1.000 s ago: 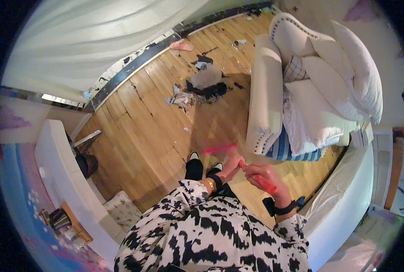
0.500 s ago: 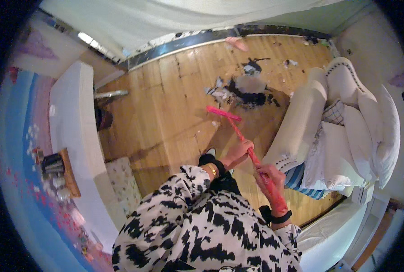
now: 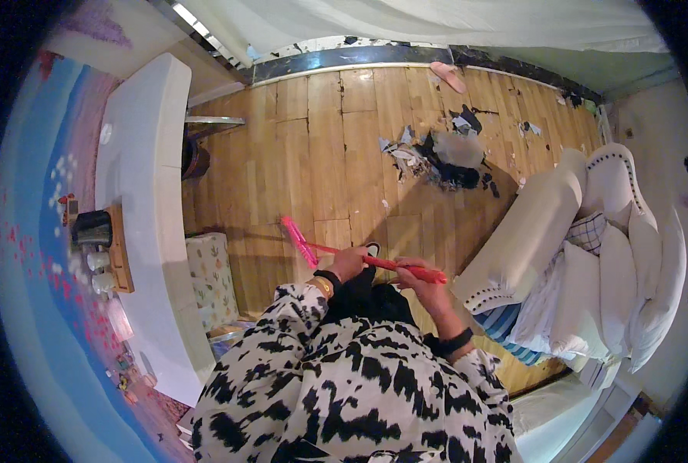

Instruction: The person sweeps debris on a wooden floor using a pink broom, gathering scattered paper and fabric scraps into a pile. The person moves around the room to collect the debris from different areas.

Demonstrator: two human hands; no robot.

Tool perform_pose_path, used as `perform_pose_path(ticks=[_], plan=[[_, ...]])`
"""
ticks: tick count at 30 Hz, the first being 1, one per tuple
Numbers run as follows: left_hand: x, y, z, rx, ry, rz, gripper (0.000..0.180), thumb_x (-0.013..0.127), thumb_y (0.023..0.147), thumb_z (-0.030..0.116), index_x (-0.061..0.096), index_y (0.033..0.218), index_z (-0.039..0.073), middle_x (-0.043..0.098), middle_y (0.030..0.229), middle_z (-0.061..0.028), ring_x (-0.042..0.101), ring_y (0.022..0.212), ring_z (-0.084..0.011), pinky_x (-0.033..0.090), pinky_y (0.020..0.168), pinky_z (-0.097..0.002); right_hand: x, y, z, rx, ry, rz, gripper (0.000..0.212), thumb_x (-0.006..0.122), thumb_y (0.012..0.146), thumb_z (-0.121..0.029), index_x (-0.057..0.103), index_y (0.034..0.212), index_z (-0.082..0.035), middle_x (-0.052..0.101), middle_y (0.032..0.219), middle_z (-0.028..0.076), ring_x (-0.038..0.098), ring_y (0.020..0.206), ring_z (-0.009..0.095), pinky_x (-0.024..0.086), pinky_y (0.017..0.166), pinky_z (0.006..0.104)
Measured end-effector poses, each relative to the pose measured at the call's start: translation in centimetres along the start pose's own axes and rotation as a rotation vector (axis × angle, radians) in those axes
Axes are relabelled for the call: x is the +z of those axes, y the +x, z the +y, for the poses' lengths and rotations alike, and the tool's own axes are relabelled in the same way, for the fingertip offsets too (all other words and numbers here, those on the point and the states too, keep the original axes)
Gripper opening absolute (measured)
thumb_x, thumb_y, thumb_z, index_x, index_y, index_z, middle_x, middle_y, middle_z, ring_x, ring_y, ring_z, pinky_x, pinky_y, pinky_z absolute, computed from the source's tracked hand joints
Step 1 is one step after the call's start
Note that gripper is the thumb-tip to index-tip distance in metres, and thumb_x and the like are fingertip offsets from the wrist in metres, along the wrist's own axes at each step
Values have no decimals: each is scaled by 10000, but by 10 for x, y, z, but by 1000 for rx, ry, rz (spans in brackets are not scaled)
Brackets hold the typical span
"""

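With both hands I hold a red-handled broom (image 3: 301,242), its narrow pink head down at the left near the floor. My left hand (image 3: 349,265) is wrapped round the handle close to the head. Farther up, toward the handle's right end, my right hand (image 3: 419,281) is closed on it too. The handle lies nearly level across the front of my body. Beyond the broom, on the wood floor, is a heap of dark and pale scraps (image 3: 446,160), apart from the broom head.
At the right stands a cream sofa (image 3: 517,231) piled with pillows. A white desk (image 3: 147,177) runs along the left, with a patterned seat (image 3: 213,270) beside it. A pink slipper (image 3: 448,76) lies by the far curtain (image 3: 406,23). Small bits (image 3: 529,127) are scattered to the heap's right.
The broom head has swung left and nearer to me, so the handle now lies crosswise. My left hand has moved left with it; the right hand is a little left and higher.
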State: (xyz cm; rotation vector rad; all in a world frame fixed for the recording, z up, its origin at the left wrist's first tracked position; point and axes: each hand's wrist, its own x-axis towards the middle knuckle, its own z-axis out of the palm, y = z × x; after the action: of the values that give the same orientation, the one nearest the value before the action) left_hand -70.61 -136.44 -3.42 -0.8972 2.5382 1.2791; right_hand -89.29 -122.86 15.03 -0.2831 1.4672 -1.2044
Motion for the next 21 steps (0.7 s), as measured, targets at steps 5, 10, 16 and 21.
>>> perform_pose_path(ticks=[5, 10, 16, 21], plan=[[31, 39, -13, 197, -293, 128, 142, 673, 829, 200, 607, 866, 79, 610, 797, -165, 615, 797, -372, 469, 675, -443, -2, 13, -14, -69, 15, 136, 229, 691, 922, -95, 641, 1106, 32, 710, 978, 122, 715, 782, 205, 607, 706, 309], [0, 100, 98, 112, -315, 109, 110, 631, 816, 151, 562, 821, 65, 586, 764, -161, 588, 758, -361, 432, 636, -442, -37, 4, -81, -217, -182, 300, 173, 666, 901, -49, 647, 1051, 35, 712, 885, 122, 690, 718, 181, 570, 675, 290], [-15, 139, 152, 404, -387, 214, 73, 638, 824, 125, 586, 811, 76, 626, 784, -161, 598, 733, -387, 434, 610, -459, -55, -26, -137, -575, -530, 248, 129, 736, 814, 1, 682, 930, -7, 709, 946, 123, 681, 805, 208, 547, 729, 303], [-48, 108, 169, 400, -327, 20, 109, 672, 795, 142, 578, 818, 91, 625, 791, -148, 620, 765, -370, 443, 622, -460, -56, -55, -154, -562, -605, 233, 146, 772, 781, -12, 691, 902, -26, 705, 951, 138, 694, 857, 250, 548, 758, 322]])
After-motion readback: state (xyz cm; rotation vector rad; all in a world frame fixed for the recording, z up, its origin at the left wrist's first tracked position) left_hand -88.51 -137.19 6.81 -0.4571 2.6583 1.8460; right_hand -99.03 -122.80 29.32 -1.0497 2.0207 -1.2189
